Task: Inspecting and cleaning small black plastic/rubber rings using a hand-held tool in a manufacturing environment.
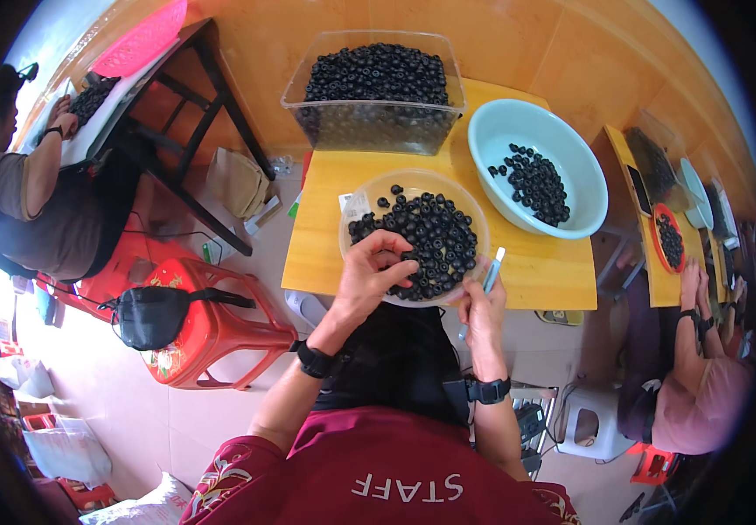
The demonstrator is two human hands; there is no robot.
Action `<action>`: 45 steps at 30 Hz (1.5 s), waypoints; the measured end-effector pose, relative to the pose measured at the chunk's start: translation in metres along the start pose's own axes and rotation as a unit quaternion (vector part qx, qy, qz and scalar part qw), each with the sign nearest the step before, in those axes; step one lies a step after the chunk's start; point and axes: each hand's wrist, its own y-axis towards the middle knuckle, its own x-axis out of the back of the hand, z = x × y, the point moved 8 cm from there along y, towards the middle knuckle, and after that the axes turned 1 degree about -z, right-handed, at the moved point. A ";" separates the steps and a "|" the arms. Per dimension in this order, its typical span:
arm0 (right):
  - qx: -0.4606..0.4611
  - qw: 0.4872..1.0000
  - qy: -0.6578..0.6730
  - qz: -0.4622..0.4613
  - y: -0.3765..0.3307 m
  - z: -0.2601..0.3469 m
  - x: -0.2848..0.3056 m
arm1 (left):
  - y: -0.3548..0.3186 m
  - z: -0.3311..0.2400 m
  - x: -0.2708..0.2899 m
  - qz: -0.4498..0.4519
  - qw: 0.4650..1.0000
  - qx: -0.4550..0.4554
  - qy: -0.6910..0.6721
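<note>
My left hand (369,273) is over the near left of a round clear plastic tub (481,199), its thumb and fingers pinched together on what looks like a small black round piece. Many such black bead-like pieces (435,226), some with a hole showing, lie in the tub. My right hand (484,317) is closed around a slim light blue pen-like tool (494,269), held upright beside the tub's near right rim. The tool's lower end shows beneath the fingers. Each of my wrists wears a black strap.
Behind the tub, a clear rectangular bin (378,122) full of black pieces stands on the yellow table (548,276). A pale blue basin (592,188) with some pieces is at right. Red stools (229,337) stand left. Co-workers sit at tables on both sides.
</note>
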 end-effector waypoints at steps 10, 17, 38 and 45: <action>0.071 0.986 -0.150 -0.001 -0.022 0.026 0.011 | -0.030 0.013 -0.004 0.045 0.950 0.090 -0.296; 0.188 0.938 -0.287 0.050 -0.052 0.047 0.011 | -0.042 0.032 -0.023 0.069 0.918 0.116 -0.373; 0.388 0.784 -0.481 0.052 -0.078 0.072 -0.037 | -0.047 0.048 -0.013 0.060 0.913 0.152 -0.374; 0.397 0.787 -0.469 0.062 -0.082 0.076 -0.039 | -0.047 0.046 -0.012 0.061 0.908 0.146 -0.389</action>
